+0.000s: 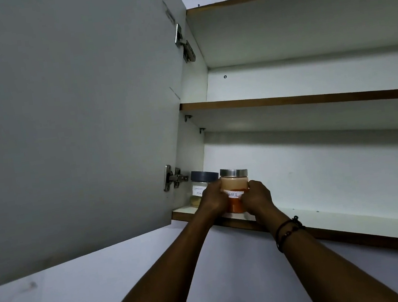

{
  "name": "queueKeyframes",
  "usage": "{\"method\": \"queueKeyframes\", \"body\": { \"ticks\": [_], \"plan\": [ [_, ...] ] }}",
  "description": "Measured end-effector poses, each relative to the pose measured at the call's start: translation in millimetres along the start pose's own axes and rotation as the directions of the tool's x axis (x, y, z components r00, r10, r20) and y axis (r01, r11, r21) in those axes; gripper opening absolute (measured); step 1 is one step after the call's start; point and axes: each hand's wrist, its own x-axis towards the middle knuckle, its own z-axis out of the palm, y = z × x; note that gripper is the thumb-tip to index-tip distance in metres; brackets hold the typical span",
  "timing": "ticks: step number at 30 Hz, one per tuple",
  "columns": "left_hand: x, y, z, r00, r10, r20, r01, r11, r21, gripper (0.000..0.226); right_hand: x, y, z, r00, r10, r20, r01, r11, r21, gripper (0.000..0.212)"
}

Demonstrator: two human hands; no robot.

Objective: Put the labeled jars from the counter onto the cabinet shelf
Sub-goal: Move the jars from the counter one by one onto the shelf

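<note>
A glass jar of orange-red powder [234,186] with a steel lid and a white handwritten label stands at the left end of the bottom cabinet shelf [328,220]. My left hand [213,198] grips its left side and my right hand [257,197] grips its right side. Directly to its left, against the cabinet wall, stands a second labeled jar [199,188] with a dark blue lid and pale contents, partly hidden by my left hand.
The open cabinet door [74,116] hangs on the left with its hinges [175,179] near the jars. A middle shelf [300,99] runs above. The bottom shelf stretches bare to the right of my hands. A white wall lies below.
</note>
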Motion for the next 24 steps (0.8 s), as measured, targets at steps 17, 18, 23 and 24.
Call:
{"method": "queueKeyframes", "body": {
  "ticks": [17,18,23,24],
  "plan": [
    [-42,-22,11,0.933,0.29,-0.212,-0.293,0.956,0.016,0.029,-54,11,7,0.952,-0.221,-0.212,0.272,0.929,0.252,0.023],
    [-53,-24,11,0.925,0.315,-0.215,-0.325,0.946,-0.012,0.026,-68,13,6,0.944,-0.227,-0.239,0.299,0.896,0.328,0.021],
    [-121,-53,17,0.933,0.3,-0.2,-0.334,0.927,-0.172,0.023,-145,43,15,0.946,-0.271,-0.178,0.324,0.827,0.46,0.015],
    [-133,-64,21,0.945,0.272,-0.179,-0.305,0.933,-0.192,0.024,-157,52,21,0.956,-0.26,-0.132,0.292,0.832,0.472,0.015]
  ]
}}
